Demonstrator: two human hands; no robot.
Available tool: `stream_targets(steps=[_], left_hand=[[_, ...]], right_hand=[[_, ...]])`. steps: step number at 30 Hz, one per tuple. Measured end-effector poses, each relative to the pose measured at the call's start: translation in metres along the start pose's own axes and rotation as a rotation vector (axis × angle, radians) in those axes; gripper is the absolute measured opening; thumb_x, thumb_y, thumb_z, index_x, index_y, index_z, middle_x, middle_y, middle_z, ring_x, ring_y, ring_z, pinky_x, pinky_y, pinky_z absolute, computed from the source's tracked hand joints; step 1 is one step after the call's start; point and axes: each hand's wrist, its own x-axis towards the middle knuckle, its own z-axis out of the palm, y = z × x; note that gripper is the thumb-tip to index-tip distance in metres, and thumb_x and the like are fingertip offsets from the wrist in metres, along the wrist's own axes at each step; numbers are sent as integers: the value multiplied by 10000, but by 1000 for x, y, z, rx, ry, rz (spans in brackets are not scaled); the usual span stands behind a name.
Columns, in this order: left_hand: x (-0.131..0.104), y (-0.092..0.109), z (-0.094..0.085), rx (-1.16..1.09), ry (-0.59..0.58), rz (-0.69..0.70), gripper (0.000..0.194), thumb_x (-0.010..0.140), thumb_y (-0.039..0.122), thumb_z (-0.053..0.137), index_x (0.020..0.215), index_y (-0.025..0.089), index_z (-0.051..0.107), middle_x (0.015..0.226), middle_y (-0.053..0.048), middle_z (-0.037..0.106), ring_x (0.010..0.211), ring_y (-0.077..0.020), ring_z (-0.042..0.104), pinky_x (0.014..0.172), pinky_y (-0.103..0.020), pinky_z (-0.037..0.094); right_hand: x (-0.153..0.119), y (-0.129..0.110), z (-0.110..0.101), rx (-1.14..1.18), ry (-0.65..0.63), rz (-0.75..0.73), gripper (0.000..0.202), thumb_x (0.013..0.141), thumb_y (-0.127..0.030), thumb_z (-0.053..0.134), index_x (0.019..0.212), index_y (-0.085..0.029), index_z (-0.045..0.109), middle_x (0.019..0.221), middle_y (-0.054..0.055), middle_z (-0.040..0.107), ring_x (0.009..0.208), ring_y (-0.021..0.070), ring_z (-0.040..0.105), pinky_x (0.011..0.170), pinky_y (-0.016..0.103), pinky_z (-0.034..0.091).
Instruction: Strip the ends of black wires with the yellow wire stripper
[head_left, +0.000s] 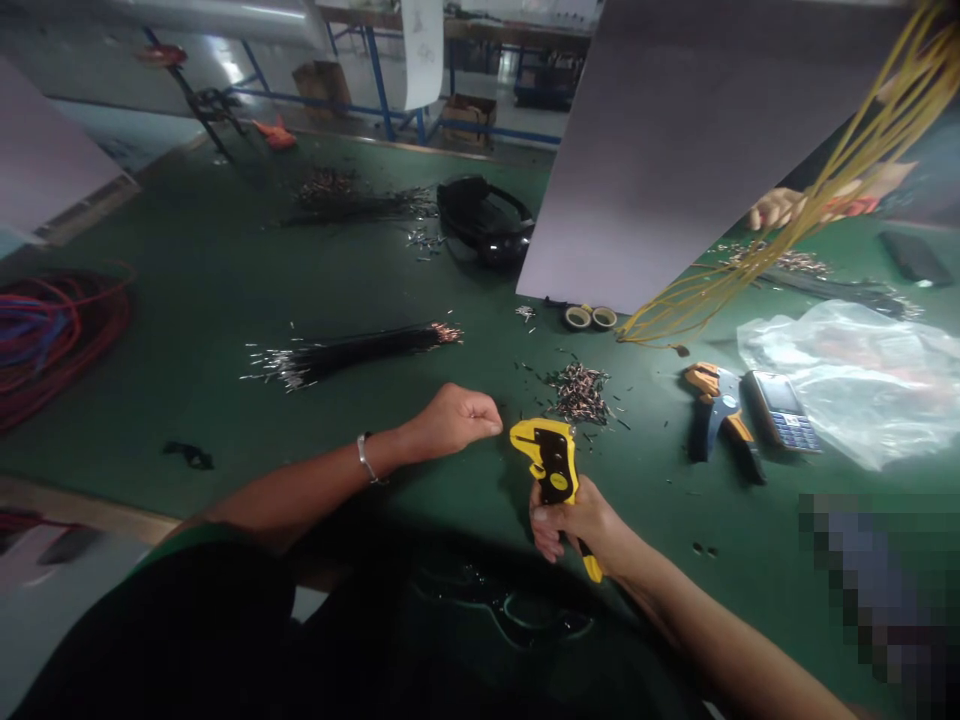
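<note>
My right hand (577,515) is wrapped round a yellow-and-black wire stripper (556,462), its jaw end pointing away from me. To its left, my left hand (457,418) is closed, thumb and fingers pinched together near the stripper's jaws. Whatever that pinch holds, if anything, is too small to make out. Just beyond the stripper lies a heap of short wire offcuts (580,392). A bundle of black wires (367,346), with silvery tips on the left and coppery ends on the right, rests beyond my left hand.
An orange-and-blue wire stripper (718,410), a keypad phone (784,410) and a plastic bag (862,380) lie right. Yellow wires (810,235) hang by a grey panel (637,150); another person's hand (776,208) is behind. Tape rolls (589,318), a black headset-like object (484,222) and coiled wires (60,335) lie around.
</note>
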Motion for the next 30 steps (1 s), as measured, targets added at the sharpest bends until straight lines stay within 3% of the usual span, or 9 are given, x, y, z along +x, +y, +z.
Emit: stream_targets(steps=[8,14,20,30], left_hand=[[-4,2,6,-27,-2,0,146,756,214,603,660,125,666,539,29,569,513,-68,473,512,-176,370],[-3,-4,3,93,39,99,141,761,194,608,664,134,690,606,-6,664,557,-83,555,564,-185,409],[-3,-8,6,108,60,129,162,777,201,595,671,123,689,572,-3,649,521,-79,541,530,-175,407],[1,-13,2,53,58,108,133,754,209,631,686,129,712,614,-17,687,556,-91,573,551,-180,427]], right_hand=[[-2,-10,3,31,-9,-18,252,662,-239,762,628,-155,527,457,-56,473,375,81,428,389,242,410],[-3,-9,1,-7,6,25,248,649,-243,758,616,-152,529,439,-54,474,365,83,425,384,243,405],[-4,-10,0,-17,13,-3,248,644,-232,754,599,-152,524,424,-49,476,364,81,418,383,240,407],[-9,-12,0,96,-99,49,199,653,-182,723,614,-148,531,465,-46,490,370,81,436,371,232,415]])
